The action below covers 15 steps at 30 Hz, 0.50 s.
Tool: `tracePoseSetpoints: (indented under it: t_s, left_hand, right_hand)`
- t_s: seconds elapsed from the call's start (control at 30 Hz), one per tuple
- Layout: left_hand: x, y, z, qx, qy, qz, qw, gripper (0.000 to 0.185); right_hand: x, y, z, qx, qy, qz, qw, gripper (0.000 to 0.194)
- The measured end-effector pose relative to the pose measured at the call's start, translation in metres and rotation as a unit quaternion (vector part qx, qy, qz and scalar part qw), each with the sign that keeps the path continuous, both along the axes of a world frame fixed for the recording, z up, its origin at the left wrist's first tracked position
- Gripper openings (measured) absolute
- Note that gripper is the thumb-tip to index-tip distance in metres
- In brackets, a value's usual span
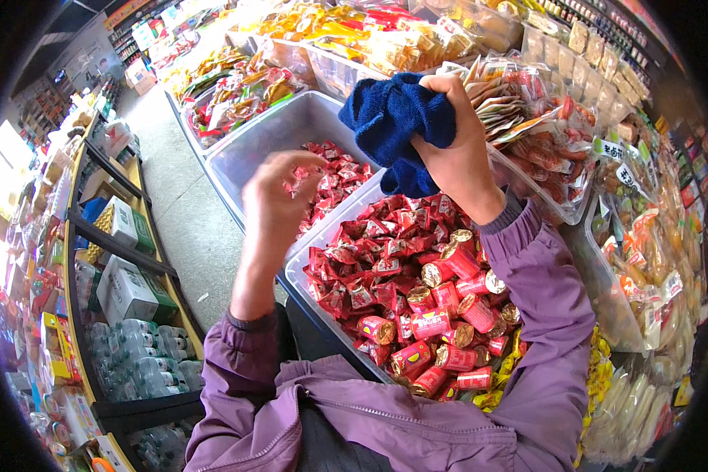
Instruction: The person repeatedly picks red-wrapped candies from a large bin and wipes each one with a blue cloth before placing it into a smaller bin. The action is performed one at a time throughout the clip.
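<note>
My right hand (457, 138) grips a bunched dark blue cloth (389, 121), raised above the clear plastic bins. Its fuzzy folds hang below my fingers. To the left, my left hand (277, 186) is blurred over a bin (271, 133) holding small red-wrapped packets (342, 177). Its fingers curve apart from the thumb, and I see no item held in them. Nearer to me, a second bin (312, 301) holds red twisted-wrap sweets (360, 277) and red cylindrical rolls (430, 321) with gold ends. Some yellow-wrapped sweets (495, 392) show under my right sleeve.
Bins of packaged snacks (236, 94) stand behind, with vacuum-packed food (537, 135) and bagged goods (649, 271) on the right. A black-framed shelf (130, 245) with boxes and plastic bottles (141, 354) runs along the left, across a grey floor aisle (192, 236).
</note>
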State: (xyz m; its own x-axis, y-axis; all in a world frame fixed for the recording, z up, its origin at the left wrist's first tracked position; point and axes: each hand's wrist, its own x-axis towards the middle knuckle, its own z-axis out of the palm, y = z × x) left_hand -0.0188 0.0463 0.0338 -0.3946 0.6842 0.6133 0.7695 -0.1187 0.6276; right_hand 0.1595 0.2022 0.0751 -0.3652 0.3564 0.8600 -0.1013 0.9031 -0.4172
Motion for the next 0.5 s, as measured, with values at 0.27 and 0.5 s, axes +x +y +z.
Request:
tracePoseSetpoints:
  t_s: [0.27,0.5]
  left_hand:
    - [0.084,0.003,-0.018,-0.216,0.150,-0.186,0.947,0.041]
    - [0.066,0.008,-0.010,-0.277,-0.077,-0.202,0.936,0.030]
  right_hand:
    - [0.001,-0.002,-0.001,-0.025,-0.024,0.001,0.999,0.050]
    - [-0.001,-0.001,-0.002,-0.027,-0.010,0.014,1.000,0.049]
